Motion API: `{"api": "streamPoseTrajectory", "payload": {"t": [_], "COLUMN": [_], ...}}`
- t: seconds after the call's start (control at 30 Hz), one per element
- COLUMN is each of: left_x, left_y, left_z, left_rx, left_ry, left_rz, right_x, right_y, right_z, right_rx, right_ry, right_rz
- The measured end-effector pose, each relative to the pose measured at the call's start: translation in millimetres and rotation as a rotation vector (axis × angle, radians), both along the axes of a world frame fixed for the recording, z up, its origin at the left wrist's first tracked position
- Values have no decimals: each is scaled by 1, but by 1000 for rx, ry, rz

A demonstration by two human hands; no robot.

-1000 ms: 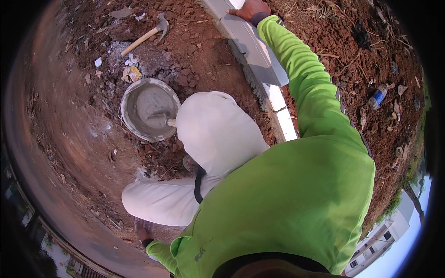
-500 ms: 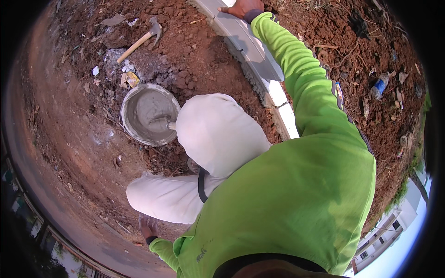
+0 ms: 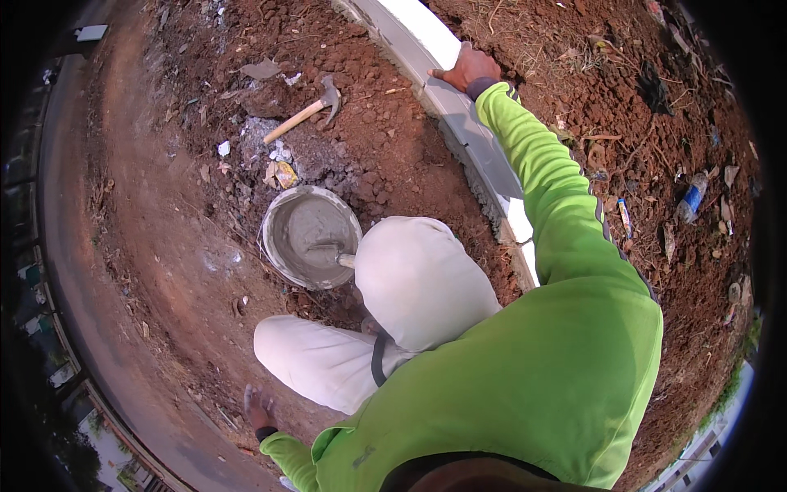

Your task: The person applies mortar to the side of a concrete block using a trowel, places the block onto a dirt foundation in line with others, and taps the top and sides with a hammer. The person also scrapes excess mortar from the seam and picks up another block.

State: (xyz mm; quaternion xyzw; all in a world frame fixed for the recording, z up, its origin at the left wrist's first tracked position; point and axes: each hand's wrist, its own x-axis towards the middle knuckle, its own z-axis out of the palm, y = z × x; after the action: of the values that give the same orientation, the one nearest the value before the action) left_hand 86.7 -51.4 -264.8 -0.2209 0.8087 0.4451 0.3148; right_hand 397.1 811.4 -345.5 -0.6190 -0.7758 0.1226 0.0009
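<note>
My right hand [image 3: 472,69] rests on the far part of a pale concrete kerb [image 3: 456,115], one finger stretched across its top; the other fingers are partly hidden. My left hand [image 3: 260,407] hangs low over the dirt beside my bent leg, fingers apart and holding nothing. In front of my knee stands a bucket [image 3: 273,261] of wet grey mortar [image 3: 305,223]. A trowel [image 3: 328,251] lies in the mortar, its handle partly covered by my knee. Beyond the bucket, a claw hammer [image 3: 297,120] with a wooden handle lies on the soil.
Loose reddish soil [image 3: 590,41] borders the kerb. A crushed plastic bottle [image 3: 693,197] and a coloured wrapper [image 3: 625,219] lie on the right; a yellow packet [image 3: 286,174] lies beside the bucket. A paved road [image 3: 74,271] runs along the left.
The view has shifted, so the bucket, hammer and kerb appear farther right and lower. My right hand stays on the kerb. More of my left hand shows, out from my leg.
</note>
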Motion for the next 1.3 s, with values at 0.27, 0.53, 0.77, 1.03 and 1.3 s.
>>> {"api": "streamPoseTrajectory", "payload": {"t": [0.27,0.53,0.77,1.03,1.3], "left_x": [4,21,41,40,-17], "left_y": [28,6,-26,-31,34], "left_z": [10,-4,0,-18,-44], "left_rx": [6,-38,-44,-22,17], "left_ry": [59,2,-51,-136,-48], "left_rz": [-106,-83,-12,-11,-195], "right_x": [-5,-4,-10,-3,-5], "right_y": [-10,-6,-8,-6,1], "right_z": [20,21,20,14,19], "right_rx": [-42,-35,-10,-15,-45], "right_ry": [-11,37,25,24,47], "right_rz": [-27,-47,-93,-51,-14]}}
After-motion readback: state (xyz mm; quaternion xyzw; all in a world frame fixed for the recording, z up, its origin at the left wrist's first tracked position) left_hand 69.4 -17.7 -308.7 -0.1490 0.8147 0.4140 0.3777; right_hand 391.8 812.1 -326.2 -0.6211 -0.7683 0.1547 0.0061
